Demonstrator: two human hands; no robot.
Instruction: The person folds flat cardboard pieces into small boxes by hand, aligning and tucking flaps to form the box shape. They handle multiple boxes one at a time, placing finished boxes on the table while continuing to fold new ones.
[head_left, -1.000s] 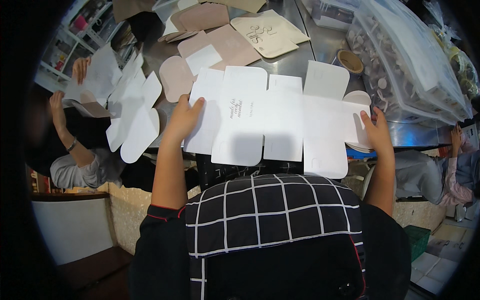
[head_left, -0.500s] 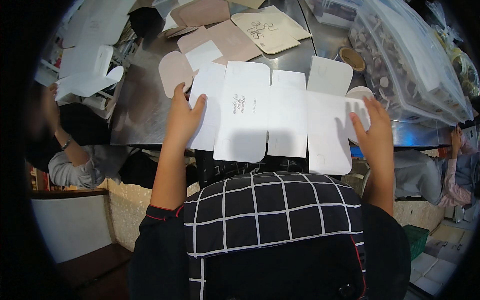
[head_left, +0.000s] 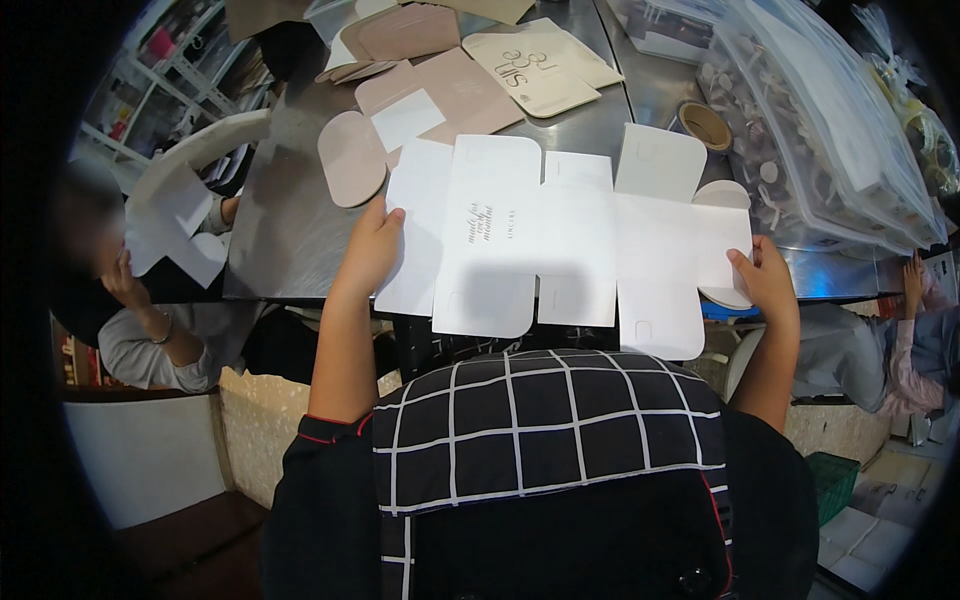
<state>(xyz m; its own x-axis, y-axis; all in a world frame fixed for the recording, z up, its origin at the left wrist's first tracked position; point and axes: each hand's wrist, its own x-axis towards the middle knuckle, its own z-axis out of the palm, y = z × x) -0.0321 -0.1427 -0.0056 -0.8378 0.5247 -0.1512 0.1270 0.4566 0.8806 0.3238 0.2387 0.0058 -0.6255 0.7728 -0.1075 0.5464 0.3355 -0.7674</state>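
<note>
— Nearest the camera?
— A black apron bib with a white grid, worn over a black top with red piping; bare forearms on either side.
— And between the hands?
— An unfolded white die-cut box blank, held roughly flat across the table's near edge and partly overhanging toward the apron; dark script printed on one broad panel, with a soft grey shadow below.
— Gripped how?
— Grasped at its left edge by the left hand, thumb uppermost, fingers mostly hidden; pinched at its right end flap by the right hand, thumb over the face, fingers around the outer edge; cannot tell how firmly.
— Farther in?
— Bare steel of a metal table; just past the left hand, a rounded pink-beige flap; beyond the blank, a pink-beige card sleeve and a lettered cream folder; to the right, a roll of tape beside a clear plastic bin full of small pieces.
— And at the edges?
— Far left, a co-worker's hand near a white card sheet; behind, a white rack; far right, another person's pink sleeve.
</note>
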